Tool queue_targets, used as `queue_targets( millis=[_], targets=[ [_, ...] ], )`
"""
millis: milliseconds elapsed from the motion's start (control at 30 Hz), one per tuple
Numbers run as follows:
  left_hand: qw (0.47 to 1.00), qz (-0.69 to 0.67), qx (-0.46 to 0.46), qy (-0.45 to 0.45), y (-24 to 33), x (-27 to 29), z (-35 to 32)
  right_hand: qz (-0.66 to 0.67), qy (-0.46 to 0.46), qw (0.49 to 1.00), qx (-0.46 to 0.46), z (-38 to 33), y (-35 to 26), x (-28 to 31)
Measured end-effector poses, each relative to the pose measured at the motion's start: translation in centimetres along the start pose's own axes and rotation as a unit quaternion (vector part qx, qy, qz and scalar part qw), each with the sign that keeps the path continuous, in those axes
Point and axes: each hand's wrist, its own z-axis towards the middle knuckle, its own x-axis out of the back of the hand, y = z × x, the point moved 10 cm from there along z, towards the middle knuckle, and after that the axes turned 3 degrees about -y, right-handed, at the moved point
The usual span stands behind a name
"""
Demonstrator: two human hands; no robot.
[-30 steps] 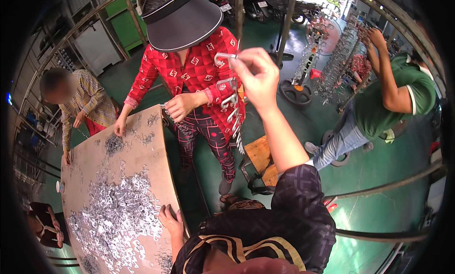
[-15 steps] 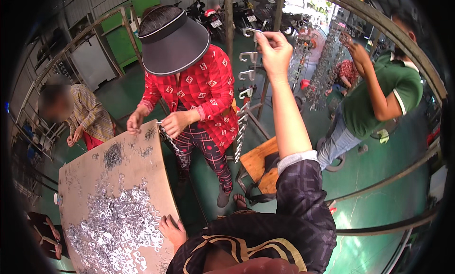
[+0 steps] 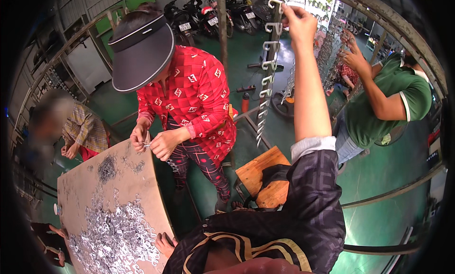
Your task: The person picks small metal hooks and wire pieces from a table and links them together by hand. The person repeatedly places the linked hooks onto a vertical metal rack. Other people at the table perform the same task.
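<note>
At one o'clock, the strand (image 3: 269, 65) is silvery, above a red bottle (image 3: 245, 103). Toward eight, the table (image 3: 147, 174) is tan, its hooks (image 3: 113, 231) bright silver; the small heap (image 3: 107, 168) near nine is dark grey. At ten, the visor (image 3: 142, 60) is black with white edging, and the shirt (image 3: 206, 103) is red, checked in darker red, with white motifs. The leggings (image 3: 208, 172), at seven, are black with reddish crossing lines. At five, the stool (image 3: 253, 167) is orange-brown; at four, the sleeve (image 3: 313, 184) is black with grey patterning, its cuff (image 3: 315, 146) pale grey. The polo (image 3: 379, 122), at three, is green, white-trimmed. The floor (image 3: 393, 198) is green.
</note>
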Motion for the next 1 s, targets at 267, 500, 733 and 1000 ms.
queue_targets(
  millis=[267, 500, 733, 1000],
  targets=[
    [0.998, 0.067, -0.002, -0.009, -3.1, -2.5, -1.5, -0.11, 0.022, 0.989, -0.092, 7.4, 2.4, 1.9],
    [0.993, 0.101, -0.049, -0.023, -3.2, -3.4, -0.9, -0.114, -0.017, 0.991, 0.064, 19.0, 4.9, 3.0],
    [0.99, 0.088, -0.006, -0.107, -4.2, -4.4, -0.8, -0.112, -0.044, 0.992, 0.042, 22.9, 7.9, 3.3],
    [0.99, 0.115, -0.017, -0.084, -2.2, -4.3, 1.0, -0.122, -0.083, 0.989, 0.008, 22.8, 8.2, 3.2]
  ],
)
